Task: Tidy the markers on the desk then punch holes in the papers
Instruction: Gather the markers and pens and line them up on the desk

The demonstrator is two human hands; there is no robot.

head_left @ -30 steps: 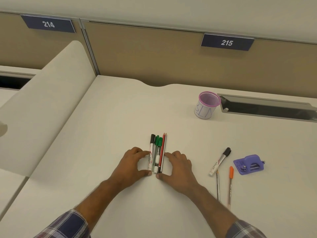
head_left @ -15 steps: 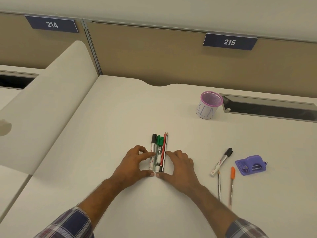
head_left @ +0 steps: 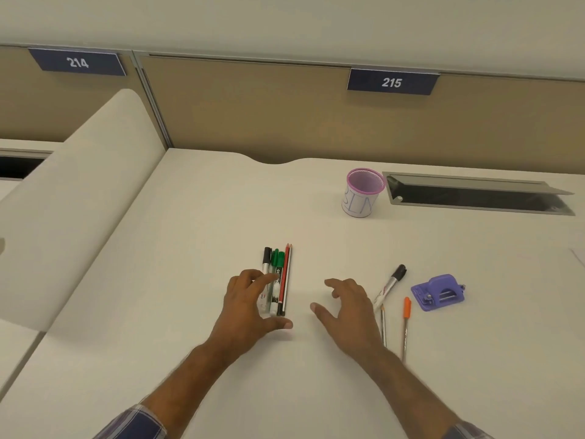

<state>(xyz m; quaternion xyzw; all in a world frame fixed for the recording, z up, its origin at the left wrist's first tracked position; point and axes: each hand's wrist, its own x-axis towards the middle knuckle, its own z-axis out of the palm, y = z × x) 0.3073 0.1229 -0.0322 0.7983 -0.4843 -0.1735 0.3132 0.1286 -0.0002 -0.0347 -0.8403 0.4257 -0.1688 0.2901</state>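
A neat row of markers and pencils lies mid-desk: a black-capped marker, two green ones, a red pencil and a dark one. My left hand rests against the row's left side, fingers over the markers, thumb below their ends. My right hand hovers open to the right, apart from the row. Beyond it lie a black-capped marker, a thin pencil and an orange-capped pen. A purple hole punch sits further right.
A pink mesh pen cup with a white label stands at the back. Behind it to the right is an open cable tray in the desk. A corner of paper shows at the right edge. A divider panel rises left.
My right hand has let go of the row's right side and moved right toward the loose pens. My left hand stays on the row.
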